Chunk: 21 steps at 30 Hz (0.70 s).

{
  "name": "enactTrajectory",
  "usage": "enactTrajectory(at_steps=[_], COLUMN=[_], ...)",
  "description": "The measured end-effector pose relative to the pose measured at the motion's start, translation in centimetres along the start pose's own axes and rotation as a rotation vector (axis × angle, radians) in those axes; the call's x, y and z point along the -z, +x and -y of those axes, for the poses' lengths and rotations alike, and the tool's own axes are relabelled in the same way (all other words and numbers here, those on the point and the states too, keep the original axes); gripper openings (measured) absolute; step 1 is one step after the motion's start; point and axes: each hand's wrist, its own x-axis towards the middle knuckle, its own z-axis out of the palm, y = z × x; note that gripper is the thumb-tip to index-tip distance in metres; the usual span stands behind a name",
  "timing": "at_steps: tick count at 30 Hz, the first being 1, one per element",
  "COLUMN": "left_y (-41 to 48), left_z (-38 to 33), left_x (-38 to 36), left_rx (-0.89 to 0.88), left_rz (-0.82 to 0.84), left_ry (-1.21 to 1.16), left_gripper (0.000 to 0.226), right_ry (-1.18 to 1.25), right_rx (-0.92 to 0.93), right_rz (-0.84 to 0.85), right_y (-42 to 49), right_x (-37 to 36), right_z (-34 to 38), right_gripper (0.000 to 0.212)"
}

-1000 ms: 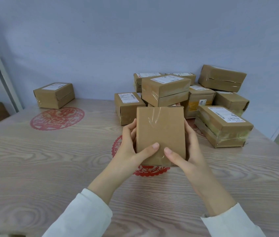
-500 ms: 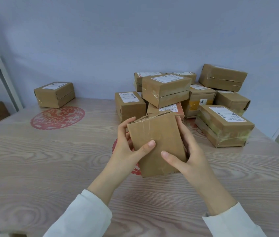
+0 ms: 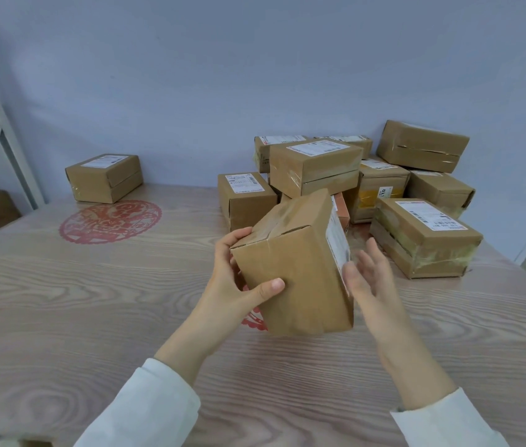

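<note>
- Head view: the box (image 3: 300,275) is held up off the table (image 3: 94,317), in front of the person and a little right of the middle, with nothing under it but the tabletop.
- The left hand (image 3: 239,279) alone carries it. The thumb (image 3: 271,285) presses on the broad plain face that looks toward the camera, and the fingers curl round the upper left corner and the far side.
- The right hand (image 3: 368,285) is spread, fingers straight and loose, holding nothing. It stands just beside the box's right side; whether its fingertips touch that side I cannot tell.
- The box's long axis stands nearly upright, with the top tipped left and away. The taped end flaps face up, and the white label (image 3: 338,250) lies on the narrow right side, facing the open right hand.
- So the label side is nearest the right hand. My guess is that any further turn to bring the label up would pivot on the left grip, with the right palm taking that side.
- Behind the box, well apart, a pile of parcels (image 3: 316,162) stands on the right rear of the table. A single parcel (image 3: 103,177) sits at the left rear beyond a red paper cut-out (image 3: 110,221).
</note>
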Motion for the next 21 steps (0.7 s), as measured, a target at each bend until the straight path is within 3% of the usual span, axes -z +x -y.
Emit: enactTrajectory(at_steps=[8,11,14,17,21], left_y=[-0.6,-0.3,0.2,0.3,0.5], left_z=[0.6,1.0,1.2,1.3,2.3], left_x=[1.1,0.9,0.7,0.3,0.6], left_rx=[0.036,0.006,-0.008,0.003,0.193], left_rz=[0.234,0.151,0.014,-0.044,-0.093], left_ry=[0.016,0.046,0.035,0.087,0.033], left_gripper=[0.089,0.090,0.069,0.059,0.092], right_ry=[-0.042,-0.049,-0.045,0.004,0.031], right_rx=[-0.050,-0.046,-0.065,-0.076,-0.115], right_rz=[-0.067,-0.120,-0.189,-0.240,-0.231], right_y=[2.3,2.3,2.1,2.2,1.7], right_x=[2.2,2.3,2.2,1.9,1.0], right_z=[-0.7,-1.0,-1.3,-1.9,-2.3], right_gripper=[0.100,0.102,0.107,0.079,0.064])
